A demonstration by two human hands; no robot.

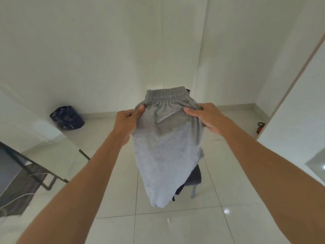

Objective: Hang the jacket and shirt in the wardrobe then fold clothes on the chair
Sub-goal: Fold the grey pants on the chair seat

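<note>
- Above the chair (pixel 194 175), grey sweatpants (pixel 165 147) hang in the air, elastic waistband uppermost, legs drooping in front of the dark seat.
- Left of the chair, well apart, a dark metal-framed table (pixel 37 171) stands on the white tiles.
- Further left, by the wall, sits a dark blue bag (pixel 67 118).
- Over the chair, the left hand (pixel 127 120) pinches the sweatpants' left edge below the waistband.
- Opposite, the right hand (pixel 204 117) grips the right edge.
</note>
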